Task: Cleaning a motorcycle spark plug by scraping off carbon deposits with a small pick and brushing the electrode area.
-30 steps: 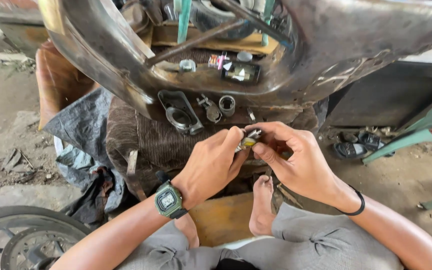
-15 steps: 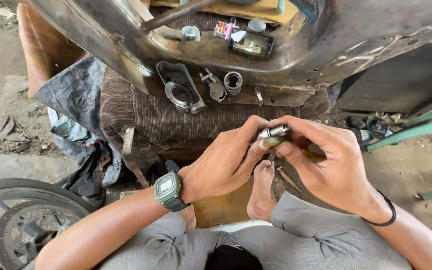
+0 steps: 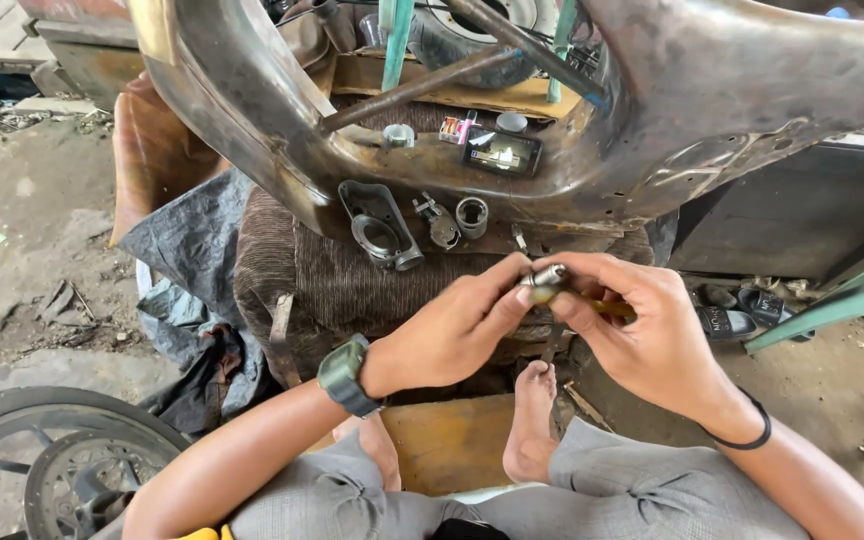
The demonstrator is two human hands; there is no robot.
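Both hands meet at the centre of the head view around a small metal cylinder part (image 3: 548,275). My left hand (image 3: 452,335), with a green watch on its wrist, pinches the part's left end between thumb and fingers. My right hand (image 3: 642,335), with a black band on its wrist, grips the same part together with a thin yellowish-handled tool (image 3: 602,306) that pokes out between its fingers. My bare feet (image 3: 532,425) rest on a wooden board (image 3: 442,440) just below the hands.
A rusty bare metal frame (image 3: 712,110) arches over the work spot. On the cloth-covered seat (image 3: 292,270) lie a metal housing (image 3: 380,225), a small lock part (image 3: 440,222), a short sleeve (image 3: 471,216) and a phone (image 3: 502,153). A wheel (image 3: 42,460) lies lower left; sandals (image 3: 737,310) right.
The view has tilted slightly, so the hands sit a little lower and further right in it. Both hands keep their hold on the small metal part, with the fingers shifting slightly.
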